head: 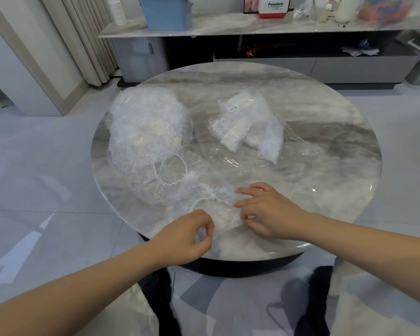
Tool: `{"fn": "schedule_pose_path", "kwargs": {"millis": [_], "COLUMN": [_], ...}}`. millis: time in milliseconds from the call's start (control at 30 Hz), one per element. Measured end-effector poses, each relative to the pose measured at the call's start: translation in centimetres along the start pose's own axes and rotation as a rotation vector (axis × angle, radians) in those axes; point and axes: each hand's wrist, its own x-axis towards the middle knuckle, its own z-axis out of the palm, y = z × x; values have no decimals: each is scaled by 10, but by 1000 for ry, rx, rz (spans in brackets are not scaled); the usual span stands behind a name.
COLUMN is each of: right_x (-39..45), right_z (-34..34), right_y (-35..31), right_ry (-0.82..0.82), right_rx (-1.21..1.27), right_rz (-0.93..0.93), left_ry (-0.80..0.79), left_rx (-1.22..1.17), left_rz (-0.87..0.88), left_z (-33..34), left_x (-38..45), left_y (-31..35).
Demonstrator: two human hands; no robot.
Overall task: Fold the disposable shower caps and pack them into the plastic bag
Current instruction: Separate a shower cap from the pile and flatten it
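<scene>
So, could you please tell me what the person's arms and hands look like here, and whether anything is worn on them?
Both forearms are bare as far as the frame shows: no sleeves. The left hand and right hand wear no gloves, and no rings, watch or bracelets are visible.

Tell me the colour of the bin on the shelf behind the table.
Light blue bin, seen in the head view.

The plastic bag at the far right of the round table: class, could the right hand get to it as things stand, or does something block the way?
Probably yes. The right hand pinches the shower cap at the near edge, and only bare table and flat clear film lie between it and the plastic bag. It would need to release the cap first.
</scene>
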Motion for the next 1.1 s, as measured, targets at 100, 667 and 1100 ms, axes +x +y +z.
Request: {"fn": "schedule_pose_path", "kwargs": {"millis": [100,667,1100], "right_x": [-10,-26,-19], "right_z": [0,-1,1], "right_y": [2,-3,-7], "right_ry": [-20,-206,-252], "right_rx": [23,520,203], "right_rz": [53,670,657], "left_ry": [20,212,158], "left_rx": [15,54,857], "left_rz": [-51,-307,-110], "left_z": [-3,-2,9], "left_x": [0,20,38], "left_y": [-3,-13,-43]}}
